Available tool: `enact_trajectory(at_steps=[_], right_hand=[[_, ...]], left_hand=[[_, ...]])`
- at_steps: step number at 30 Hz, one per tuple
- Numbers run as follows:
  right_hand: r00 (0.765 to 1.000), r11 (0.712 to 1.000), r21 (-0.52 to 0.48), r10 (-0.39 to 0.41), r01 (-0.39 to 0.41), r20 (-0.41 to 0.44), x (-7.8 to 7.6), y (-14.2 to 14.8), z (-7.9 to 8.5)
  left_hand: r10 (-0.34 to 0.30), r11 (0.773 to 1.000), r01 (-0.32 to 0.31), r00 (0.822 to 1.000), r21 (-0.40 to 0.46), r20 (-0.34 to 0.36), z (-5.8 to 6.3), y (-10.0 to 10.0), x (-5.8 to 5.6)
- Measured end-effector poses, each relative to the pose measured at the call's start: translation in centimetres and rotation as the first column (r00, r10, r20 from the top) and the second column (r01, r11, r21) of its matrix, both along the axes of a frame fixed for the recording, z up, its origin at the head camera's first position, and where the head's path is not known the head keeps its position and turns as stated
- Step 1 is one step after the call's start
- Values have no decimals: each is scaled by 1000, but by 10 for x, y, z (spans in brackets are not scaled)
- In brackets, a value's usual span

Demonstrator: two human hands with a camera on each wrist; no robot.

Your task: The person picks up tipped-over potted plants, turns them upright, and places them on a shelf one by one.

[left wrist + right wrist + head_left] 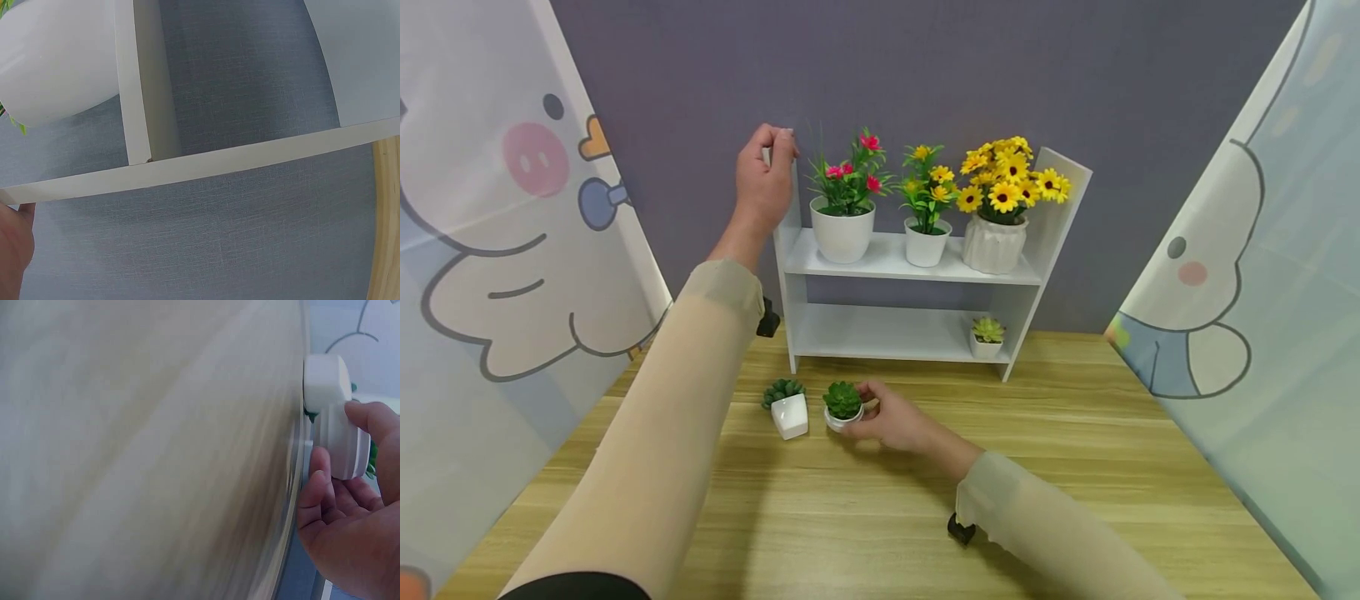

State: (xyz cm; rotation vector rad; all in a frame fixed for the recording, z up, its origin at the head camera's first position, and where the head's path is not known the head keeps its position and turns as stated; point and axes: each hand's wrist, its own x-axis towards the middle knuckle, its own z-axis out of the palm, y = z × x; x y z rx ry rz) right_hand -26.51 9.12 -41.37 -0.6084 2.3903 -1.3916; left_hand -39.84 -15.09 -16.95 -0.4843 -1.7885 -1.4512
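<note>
My left hand grips the top of the left side panel of a white two-tier shelf. In the left wrist view, part of that hand shows at the panel's edge. On the wooden table before the shelf, my right hand holds a round white pot with a green succulent, thumb and fingers about its side. The right wrist view shows the same hand around the ribbed pot. Just left, a square white pot with a dark green succulent lies tipped over.
On the upper shelf stand a pink-flowered pot, a small yellow-flowered pot and a fuller yellow-flowered pot. A pale succulent sits at the lower shelf's right end. Cartoon-printed sheets flank the table.
</note>
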Motion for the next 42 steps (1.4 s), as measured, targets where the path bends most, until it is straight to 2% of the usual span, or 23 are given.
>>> enact_trajectory(at_steps=[6, 15, 19, 32, 42], right_hand=[[994, 993, -75, -95, 92, -44, -9, 18, 5], [956, 966, -78, -257, 248, -141, -31, 40, 9], [946, 951, -89, -305, 296, -113, -39, 48, 11], [932, 929, -132, -357, 347, -61, -53, 62, 12], [932, 936, -61, -351, 347, -86, -63, 67, 16]], left_hand=[[-6, 1000, 6, 1000, -7, -1, -1, 1, 0], [3, 1000, -3, 1000, -11, 1, -2, 0, -2], [8, 1000, -8, 1000, -13, 2, -3, 0, -3], [7, 1000, -7, 1000, -18, 2, -3, 0, -2], [7, 1000, -7, 1000, -20, 13, -2, -1, -1]])
